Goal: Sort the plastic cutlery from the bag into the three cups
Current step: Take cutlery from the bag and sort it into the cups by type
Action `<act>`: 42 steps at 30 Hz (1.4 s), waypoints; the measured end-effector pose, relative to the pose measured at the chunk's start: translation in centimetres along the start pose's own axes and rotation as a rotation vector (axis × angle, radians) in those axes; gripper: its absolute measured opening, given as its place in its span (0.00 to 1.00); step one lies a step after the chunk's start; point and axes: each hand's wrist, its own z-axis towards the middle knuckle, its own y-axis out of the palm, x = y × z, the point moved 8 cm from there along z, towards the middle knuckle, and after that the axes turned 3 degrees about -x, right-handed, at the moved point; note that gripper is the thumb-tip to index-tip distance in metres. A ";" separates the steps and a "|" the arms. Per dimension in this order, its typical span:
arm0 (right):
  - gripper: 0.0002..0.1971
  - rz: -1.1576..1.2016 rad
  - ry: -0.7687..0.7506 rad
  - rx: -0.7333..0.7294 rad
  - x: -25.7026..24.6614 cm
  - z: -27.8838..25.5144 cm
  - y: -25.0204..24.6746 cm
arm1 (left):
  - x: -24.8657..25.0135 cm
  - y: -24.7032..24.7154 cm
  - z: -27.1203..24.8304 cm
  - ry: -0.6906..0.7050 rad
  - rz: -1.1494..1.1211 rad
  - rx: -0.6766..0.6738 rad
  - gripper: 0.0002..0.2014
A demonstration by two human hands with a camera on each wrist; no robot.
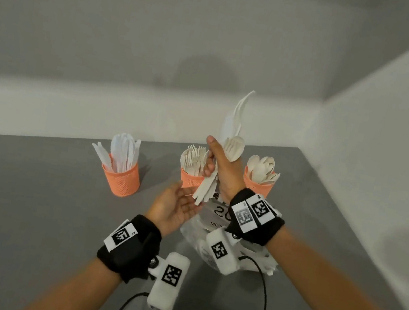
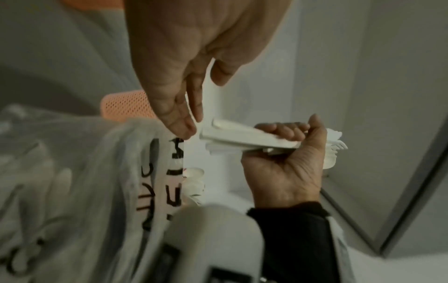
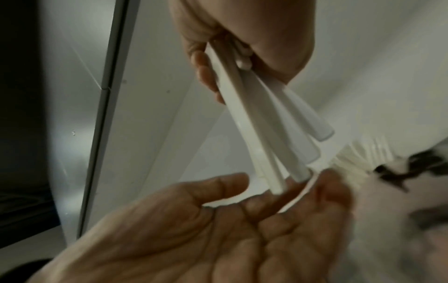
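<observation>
1. Far left on the grey table (image 1: 27, 206): an orange mesh cup (image 1: 121, 177) holding white knives (image 1: 122, 152), blades up.
2. Middle cup (image 1: 189, 179), same orange mesh, packed with forks (image 1: 195, 157), tines up. The raised hands partly hide it.
3. Left hand (image 1: 175, 208) hangs palm up, near and left of the bundle, fingers straight and spread wide, holding nothing. In the right wrist view the lowest handle ends sit right at its fingertips (image 3: 322, 191); actual contact cannot be told.
4. Right hand (image 1: 222, 170) is lifted above the bag, fingers curled tight round a bundle of white cutlery (image 1: 229, 143). A spoon bowl and longer pieces stick up past the thumb; the handles fan out below the fist, pointing down toward the left palm. The left wrist view shows fork tines in the bundle too.
5. Clear plastic bag (image 1: 214, 218) with black lettering lies on the table directly under the right wrist, near the middle cup; more white cutlery shows inside it, blurred.
6. Right cup (image 1: 256, 186), just behind the right wrist, holds spoons (image 1: 262, 168), bowls up.
7. Both wrists wear black bands with printed marker tags and white camera pods; black cables trail toward the near edge.
</observation>
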 end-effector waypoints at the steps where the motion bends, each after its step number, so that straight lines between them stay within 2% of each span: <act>1: 0.16 -0.016 -0.011 -0.017 0.3 -0.2 0.7 | -0.3 0.4 -0.3 -0.038 -0.071 -0.030 0.23; 4: 0.06 -0.150 -0.040 -0.040 1.8 -0.7 2.2 | 0.1 0.9 -0.9 -0.034 -0.176 -0.060 0.22; 6: 0.06 -0.163 -0.052 -0.038 2.7 -1.0 2.4 | 0.2 0.9 -0.9 -0.014 -0.184 -0.057 0.20; 10: 0.05 -0.120 -0.070 -0.030 3.3 -1.5 2.8 | -0.3 0.4 -1.0 -0.047 -0.170 -0.106 0.27; 13: 0.04 -0.139 -0.085 -0.010 3.6 -1.7 2.7 | -0.7 0.3 -1.0 -0.053 -0.078 -0.165 0.26; 16: 0.04 -0.130 -0.060 -0.016 4.0 -1.0 2.5 | -0.2 0.3 -1.6 0.003 0.075 -0.216 0.22; 18: 0.07 -0.190 -0.036 -0.028 4.1 -0.5 2.3 | 0.1 0.6 -2.3 0.037 0.200 -0.271 0.14; 21: 0.07 -0.268 0.033 -0.103 4.8 -0.7 2.7 | 0.4 1.1 -2.8 0.127 0.486 -0.282 0.05; 23: 0.05 -0.282 0.095 -0.197 5.7 -1.4 3.6 | 0.9 1.2 -2.8 0.270 0.665 -0.203 0.05; 25: 0.03 -0.332 0.115 -0.265 6.6 -2.1 4.4 | 1.8 0.8 -2.5 0.422 0.803 -0.063 0.07; 27: 0.06 -0.350 0.098 -0.242 6.8 -2.3 4.7 | 2.2 0.4 -2.4 0.503 0.901 0.036 0.13; 29: 0.07 -0.366 0.086 -0.179 6.7 -2.2 4.4 | 2.1 0.5 -2.6 0.502 0.981 0.023 0.15; 31: 0.09 -0.330 0.127 -0.128 7.1 -1.9 3.8 | 2.0 0.8 -3.0 0.434 1.087 -0.095 0.12; 33: 0.06 -0.120 0.238 -0.092 7.9 -1.5 2.9 | 2.1 0.4 -3.7 0.311 1.244 -0.227 0.06; 34: 0.06 -0.011 0.292 -0.096 8.2 -1.3 2.5 | 2.6 -0.3 -3.7 0.274 1.289 -0.238 0.09; 36: 0.08 0.093 0.369 -0.155 8.3 -1.4 2.2 | 4.7 -2.3 -3.4 0.275 1.220 -0.113 0.15; 39: 0.11 0.090 0.424 -0.282 8.5 -2.3 3.0 | 8.0 -4.8 -3.3 0.399 0.892 0.127 0.14; 42: 0.13 -0.034 0.451 -0.350 9.2 -3.3 4.4 | 9.4 -5.1 -3.4 0.522 0.774 0.213 0.13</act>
